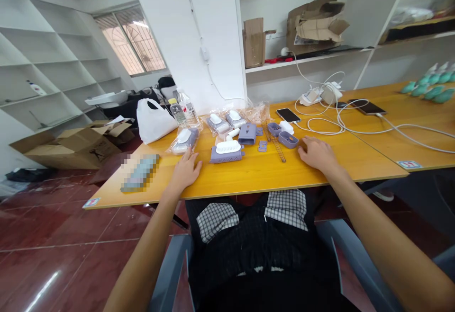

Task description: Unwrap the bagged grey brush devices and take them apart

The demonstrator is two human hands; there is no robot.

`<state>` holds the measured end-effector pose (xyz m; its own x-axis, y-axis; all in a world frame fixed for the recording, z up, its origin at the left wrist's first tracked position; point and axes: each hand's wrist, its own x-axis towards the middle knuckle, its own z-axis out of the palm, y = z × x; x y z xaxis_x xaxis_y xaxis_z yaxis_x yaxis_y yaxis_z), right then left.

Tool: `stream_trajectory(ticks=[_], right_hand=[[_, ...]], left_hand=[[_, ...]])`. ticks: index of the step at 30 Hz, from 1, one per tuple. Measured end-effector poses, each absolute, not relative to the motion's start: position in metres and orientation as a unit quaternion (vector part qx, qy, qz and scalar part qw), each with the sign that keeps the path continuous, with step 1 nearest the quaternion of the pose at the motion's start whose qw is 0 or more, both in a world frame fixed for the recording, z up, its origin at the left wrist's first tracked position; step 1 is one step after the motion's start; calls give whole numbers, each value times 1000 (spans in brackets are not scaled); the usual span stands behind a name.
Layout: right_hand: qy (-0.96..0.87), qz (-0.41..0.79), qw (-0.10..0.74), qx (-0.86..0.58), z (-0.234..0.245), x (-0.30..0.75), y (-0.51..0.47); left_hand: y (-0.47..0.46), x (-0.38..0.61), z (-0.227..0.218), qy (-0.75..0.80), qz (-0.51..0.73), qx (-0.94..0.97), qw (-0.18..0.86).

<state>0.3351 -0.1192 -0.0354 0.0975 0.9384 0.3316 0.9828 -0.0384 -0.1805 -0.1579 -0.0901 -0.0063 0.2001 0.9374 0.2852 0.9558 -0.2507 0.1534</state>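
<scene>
Left hand [185,170] is resting open and empty beside a lilac plastic brush [226,153], while the right hand [317,153] is lying spread, empty, near a lilac tray [288,139].

A carrier bag [153,121] sits left of bagged hairbrushes [217,123] on the desk [256,172], a smartphone [288,115] right.
</scene>
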Motion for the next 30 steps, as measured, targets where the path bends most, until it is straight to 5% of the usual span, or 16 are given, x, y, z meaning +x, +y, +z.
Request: stream_trajectory(ticks=[24,30], right_hand=[[-686,5,91,-722,-40,335,-113],[-692,4,76,-718,-38,336,-113]], left_hand=[[-101,-137,-1,-582,-58,-811,-20],[-112,-126,5,-630,-78,-771,55]])
